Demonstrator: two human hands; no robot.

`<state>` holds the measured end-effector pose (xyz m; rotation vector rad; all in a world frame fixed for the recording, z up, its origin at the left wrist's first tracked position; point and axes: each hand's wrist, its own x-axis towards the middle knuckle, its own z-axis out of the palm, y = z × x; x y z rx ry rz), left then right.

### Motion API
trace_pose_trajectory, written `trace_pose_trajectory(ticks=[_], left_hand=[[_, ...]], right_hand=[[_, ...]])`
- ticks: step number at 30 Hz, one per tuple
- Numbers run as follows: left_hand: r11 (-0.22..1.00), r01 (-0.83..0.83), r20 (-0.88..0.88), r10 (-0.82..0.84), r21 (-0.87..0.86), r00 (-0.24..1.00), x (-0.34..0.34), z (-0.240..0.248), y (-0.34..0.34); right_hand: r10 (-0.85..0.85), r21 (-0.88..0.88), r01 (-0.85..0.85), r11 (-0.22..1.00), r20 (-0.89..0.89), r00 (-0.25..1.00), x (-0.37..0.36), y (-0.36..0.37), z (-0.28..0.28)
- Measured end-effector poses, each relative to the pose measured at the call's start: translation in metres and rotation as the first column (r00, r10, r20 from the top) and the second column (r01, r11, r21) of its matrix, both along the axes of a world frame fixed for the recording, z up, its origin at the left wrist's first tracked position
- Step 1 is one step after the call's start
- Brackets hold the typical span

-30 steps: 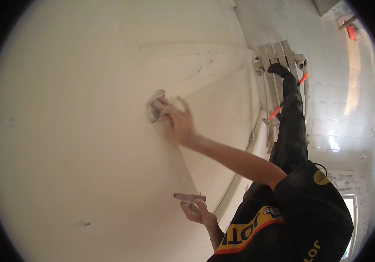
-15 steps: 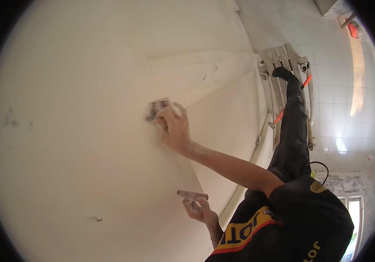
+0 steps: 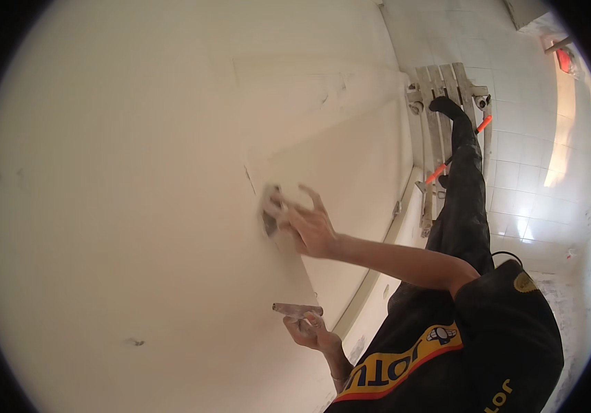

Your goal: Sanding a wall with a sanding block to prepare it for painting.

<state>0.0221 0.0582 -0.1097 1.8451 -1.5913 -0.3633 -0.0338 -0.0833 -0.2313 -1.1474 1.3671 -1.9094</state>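
My right hand [image 3: 309, 224] reaches across to the pale plastered wall [image 3: 130, 227]. It grips a dark, flat plate-like scraper [image 3: 270, 212] pressed to the wall; motion blurs the tool and the fingertips, and one finger lifts away from it. Lower down, close to my chest, my left hand [image 3: 313, 334] is closed around a smeared, greyish flat scraper [image 3: 297, 310], seen nearly edge-on. White residue marks the left fingers. Near the right hand, a thin dark line [image 3: 250, 180] crosses the wall.
My sock-covered foot [image 3: 445, 107] rests on a slatted wooden platform [image 3: 450, 79] with orange-handled parts [image 3: 483, 124]. A ledge [image 3: 371, 275] runs along the wall's base. White tiles [image 3: 516, 151] line the area at right. A dark mark [image 3: 133, 342] shows on the lower wall.
My right hand has moved down and slightly right along the wall with its scraper. My left hand keeps hold of its scraper, nearly in place. The view has shifted slightly.
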Motion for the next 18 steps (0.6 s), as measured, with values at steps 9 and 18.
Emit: trace_pose_trajectory(ticks=[9,18], left_hand=[[0.982,-0.142,0.096,0.154,-0.126,0.983,0.024,0.006,0.04],[0.942,-0.156,0.181,0.216,-0.298,0.96,0.067,0.013,0.088]], right_hand=[[0.14,0.017,-0.14,0.99,-0.003,0.99,0.039,0.065,0.009],[0.116,0.139,-0.135,0.981,0.137,0.984,0.069,0.089,0.019]])
